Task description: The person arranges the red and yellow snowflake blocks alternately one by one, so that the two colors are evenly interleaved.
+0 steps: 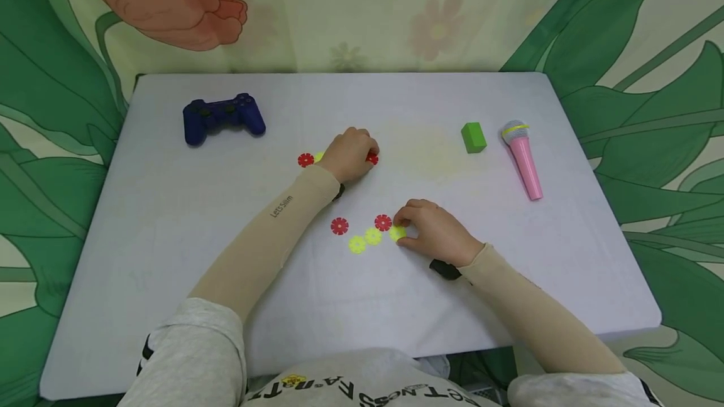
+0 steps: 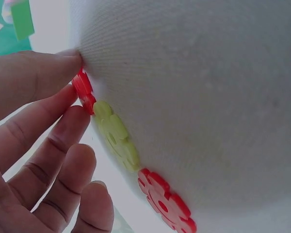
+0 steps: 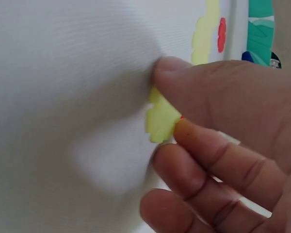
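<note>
My left hand (image 1: 351, 154) reaches to the middle of the table and pinches a red flower-shaped disc (image 2: 83, 90) between thumb and fingertips. In line with it lie a yellow flower-shaped disc (image 2: 117, 136) and another red one (image 2: 166, 200); the hand partly hides this row in the head view. Nearer my body, my right hand (image 1: 438, 231) has its thumb and forefinger at opposite edges of a yellow flower-shaped disc (image 3: 161, 117), pinching it. Just left of that lie a red disc (image 1: 383, 223), two yellow discs (image 1: 372, 235) and a farther red disc (image 1: 339, 226).
A dark blue game controller (image 1: 224, 119) lies at the back left of the white table (image 1: 170, 218). To the right stand a green block (image 1: 474, 137) and, beside it, a pink toy microphone (image 1: 523, 161). A patterned curtain (image 1: 339, 11) hangs behind the far edge.
</note>
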`<state>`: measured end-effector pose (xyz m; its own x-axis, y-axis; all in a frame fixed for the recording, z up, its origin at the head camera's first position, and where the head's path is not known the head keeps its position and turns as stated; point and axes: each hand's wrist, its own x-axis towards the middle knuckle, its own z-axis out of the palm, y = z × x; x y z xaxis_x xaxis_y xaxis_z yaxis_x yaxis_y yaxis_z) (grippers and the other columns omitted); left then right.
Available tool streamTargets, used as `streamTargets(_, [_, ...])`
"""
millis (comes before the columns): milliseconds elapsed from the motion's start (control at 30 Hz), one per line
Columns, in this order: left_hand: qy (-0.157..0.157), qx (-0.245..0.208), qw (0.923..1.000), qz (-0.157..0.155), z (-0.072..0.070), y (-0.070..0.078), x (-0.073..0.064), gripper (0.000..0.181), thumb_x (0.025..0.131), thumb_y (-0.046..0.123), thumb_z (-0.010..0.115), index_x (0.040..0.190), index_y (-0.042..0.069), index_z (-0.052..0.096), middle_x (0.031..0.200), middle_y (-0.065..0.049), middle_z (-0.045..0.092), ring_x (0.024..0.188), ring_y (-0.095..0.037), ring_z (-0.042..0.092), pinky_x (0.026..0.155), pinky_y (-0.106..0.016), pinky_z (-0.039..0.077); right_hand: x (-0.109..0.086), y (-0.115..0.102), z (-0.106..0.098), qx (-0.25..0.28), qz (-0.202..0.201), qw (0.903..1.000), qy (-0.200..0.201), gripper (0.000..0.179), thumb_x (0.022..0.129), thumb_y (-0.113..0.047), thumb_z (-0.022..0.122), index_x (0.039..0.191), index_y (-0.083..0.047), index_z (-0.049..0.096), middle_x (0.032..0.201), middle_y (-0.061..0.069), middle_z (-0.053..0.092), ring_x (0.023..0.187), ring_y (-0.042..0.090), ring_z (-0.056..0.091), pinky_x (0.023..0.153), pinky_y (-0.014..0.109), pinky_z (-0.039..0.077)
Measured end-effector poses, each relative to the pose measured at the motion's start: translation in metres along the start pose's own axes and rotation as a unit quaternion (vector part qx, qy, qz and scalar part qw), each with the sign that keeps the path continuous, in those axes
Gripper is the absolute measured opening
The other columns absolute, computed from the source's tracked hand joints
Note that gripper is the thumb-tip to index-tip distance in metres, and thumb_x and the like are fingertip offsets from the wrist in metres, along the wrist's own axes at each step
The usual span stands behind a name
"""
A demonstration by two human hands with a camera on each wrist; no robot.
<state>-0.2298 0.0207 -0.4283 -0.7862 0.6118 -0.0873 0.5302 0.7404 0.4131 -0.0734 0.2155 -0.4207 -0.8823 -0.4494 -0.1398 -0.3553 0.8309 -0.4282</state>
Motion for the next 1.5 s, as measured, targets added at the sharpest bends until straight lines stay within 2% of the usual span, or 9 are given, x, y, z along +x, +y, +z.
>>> streamTargets(167, [-0.006, -0.004, 1.0000, -0.001, 0.005, -0.003, 0.000, 0.026, 0.097, 0.015, 0.072, 0.122, 0.008, 0.076, 0.123, -0.011, 0.071, 0.114, -0.030, 0.062, 0.099, -0.042, 0.055, 0.001, -0.001, 0.001, 0.018, 0.007, 0.9997, -0.016, 0.027, 0.080, -0.011, 0.089, 0.103, -0.007, 0.075, 0.098, 0.001, 0.070, 0.094, 0.018, 0.064, 0.092, 0.040, 0.056])
streamTargets(400, [0.004, -0.004, 1.0000, 0.004, 0.011, -0.006, 0.001, 0.026, 0.097, 0.017, 0.074, 0.121, 0.010, 0.077, 0.122, -0.009, 0.071, 0.113, -0.029, 0.062, 0.098, -0.041, 0.055, 0.004, -0.001, 0.001, 0.017, 0.013, 0.9993, -0.030, 0.027, 0.082, -0.009, 0.087, 0.105, -0.006, 0.074, 0.099, 0.001, 0.069, 0.093, 0.018, 0.063, 0.091, 0.040, 0.056])
streamTargets(833, [-0.005, -0.001, 1.0000, -0.004, 0.024, -0.013, 0.004, 0.026, 0.096, 0.017, 0.075, 0.122, 0.011, 0.077, 0.123, -0.008, 0.071, 0.115, -0.028, 0.062, 0.099, -0.040, 0.056, 0.017, 0.004, 0.006, 0.020, 0.016, 0.9962, -0.083, 0.026, 0.080, -0.007, 0.087, 0.100, -0.008, 0.071, 0.099, 0.001, 0.066, 0.090, 0.015, 0.060, 0.087, 0.035, 0.058])
streamTargets(1000, [-0.006, -0.003, 1.0000, -0.002, 0.030, -0.015, 0.009, 0.027, 0.096, 0.018, 0.075, 0.122, 0.011, 0.077, 0.123, -0.008, 0.071, 0.115, -0.027, 0.062, 0.100, -0.039, 0.055, 0.020, 0.010, 0.009, 0.026, 0.012, 0.9970, -0.072, 0.025, 0.079, -0.005, 0.087, 0.095, -0.010, 0.068, 0.090, -0.002, 0.063, 0.085, 0.013, 0.056, 0.081, 0.032, 0.054])
streamTargets(1133, [-0.003, 0.000, 1.0000, 0.004, 0.035, -0.017, 0.012, 0.026, 0.096, 0.018, 0.075, 0.121, 0.011, 0.077, 0.122, -0.008, 0.072, 0.113, -0.026, 0.062, 0.099, -0.039, 0.056, 0.020, 0.019, 0.013, 0.057, 0.001, 0.9966, -0.060, 0.023, 0.081, -0.002, 0.083, 0.093, -0.013, 0.067, 0.083, -0.005, 0.062, 0.079, 0.011, 0.055, 0.075, 0.025, 0.051])
streamTargets(1300, [0.003, 0.010, 0.9999, 0.005, 0.038, -0.016, 0.011, 0.026, 0.095, 0.018, 0.076, 0.120, 0.012, 0.078, 0.121, -0.008, 0.073, 0.112, -0.026, 0.063, 0.097, -0.038, 0.057, 0.018, 0.028, 0.014, 0.116, -0.022, 0.9922, -0.041, 0.019, 0.085, 0.003, 0.073, 0.093, -0.013, 0.071, 0.081, -0.007, 0.065, 0.073, 0.007, 0.056, 0.070, 0.021, 0.052])
streamTargets(1500, [0.008, 0.010, 0.9999, 0.003, 0.038, -0.012, 0.009, 0.025, 0.094, 0.017, 0.078, 0.118, 0.011, 0.079, 0.119, -0.008, 0.073, 0.110, -0.025, 0.063, 0.097, -0.038, 0.057, 0.020, 0.036, 0.011, 0.135, -0.039, 0.9897, -0.026, 0.020, 0.086, 0.005, 0.071, 0.092, -0.013, 0.074, 0.083, -0.005, 0.069, 0.073, 0.004, 0.057, 0.070, 0.021, 0.053])
